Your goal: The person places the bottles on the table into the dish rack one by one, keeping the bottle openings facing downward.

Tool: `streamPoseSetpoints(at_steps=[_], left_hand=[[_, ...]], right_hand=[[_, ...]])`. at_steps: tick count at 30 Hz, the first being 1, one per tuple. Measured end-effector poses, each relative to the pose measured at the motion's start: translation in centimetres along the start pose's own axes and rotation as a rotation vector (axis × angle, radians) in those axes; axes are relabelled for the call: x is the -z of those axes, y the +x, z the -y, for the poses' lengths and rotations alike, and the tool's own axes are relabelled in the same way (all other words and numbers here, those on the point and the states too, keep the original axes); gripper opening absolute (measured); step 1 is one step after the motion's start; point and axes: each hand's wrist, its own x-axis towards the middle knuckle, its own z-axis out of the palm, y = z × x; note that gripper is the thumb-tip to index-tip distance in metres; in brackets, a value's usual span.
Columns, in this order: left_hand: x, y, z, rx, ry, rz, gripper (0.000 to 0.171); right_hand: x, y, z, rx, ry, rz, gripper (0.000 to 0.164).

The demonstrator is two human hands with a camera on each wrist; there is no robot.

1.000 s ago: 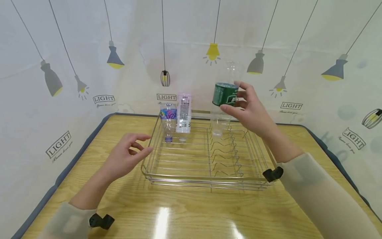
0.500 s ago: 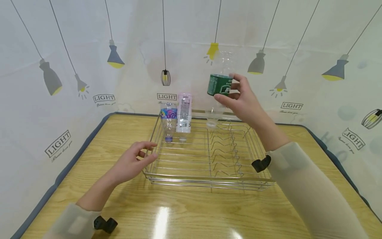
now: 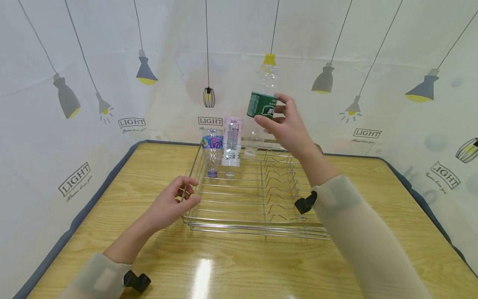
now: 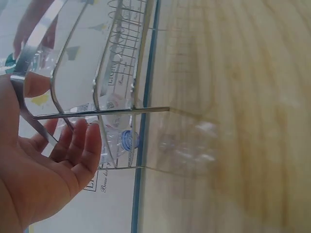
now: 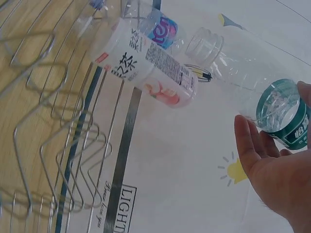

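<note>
My right hand [image 3: 285, 126] pinches a clear plastic bottle [image 3: 269, 77] with a green label between thumb and fingers. The bottle is tilted, its neck pointing down above the back of a wire dish rack [image 3: 239, 226]. Just left of it, a bottle with a pink and white label [image 3: 231, 145] and a clear bottle with a blue and purple label [image 3: 212, 143] stand upside down in the rack. My left hand [image 4: 53, 179] is at the rack's left rim, fingers curled loosely about it. The rim runs between thumb and fingers.
The rack rests on a wooden table [image 3: 239, 265]; wavy wire dividers [image 3: 280, 178] fill its right side. A white cloth [image 3: 171, 104] printed with lamps surrounds the table at the back and sides.
My right hand has carried the green-labelled bottle left and slightly up, towards the two standing bottles. My left hand has moved right onto the rack's left rim, its fingers curling more.
</note>
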Motion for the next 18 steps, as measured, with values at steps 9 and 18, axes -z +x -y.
streamPoseSetpoints(at_steps=[9,18], left_hand=[[-0.1,0.1,0.6,-0.017,-0.091,0.007,0.043],[-0.4,0.1,0.7,-0.014,-0.097,0.009,0.045]], right_hand=[[-2.6,0.9,-0.4,-0.004,0.069,-0.061,0.087],[-4.0,1.3,-1.6,-0.032,0.087,-0.139,0.087]])
